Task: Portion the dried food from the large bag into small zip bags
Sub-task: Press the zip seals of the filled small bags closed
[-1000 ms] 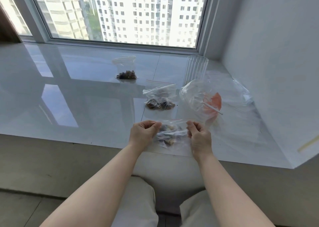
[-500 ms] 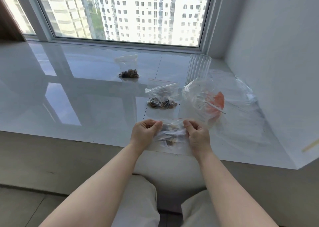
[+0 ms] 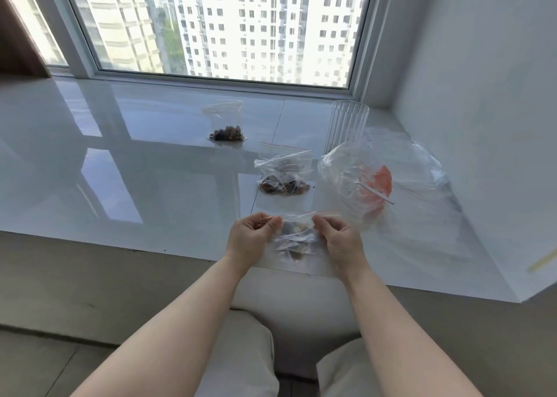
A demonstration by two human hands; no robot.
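- Over the tabletop [image 3: 150, 185] edge, left hand [image 3: 251, 237] and right hand [image 3: 340, 240] hold a small zip bag [image 3: 294, 240] of dried food
- fingers [image 3: 321, 221] of both pinched on its top corners
- large bag [image 3: 376, 179] lies just right

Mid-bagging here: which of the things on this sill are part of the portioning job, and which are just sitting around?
In the job:
- small zip bag, pinched at its top by left hand and right hand
- two filled small bags
- large bag with orange item inside

Lying about:
- clear ribbed cup
- flat plastic sheet
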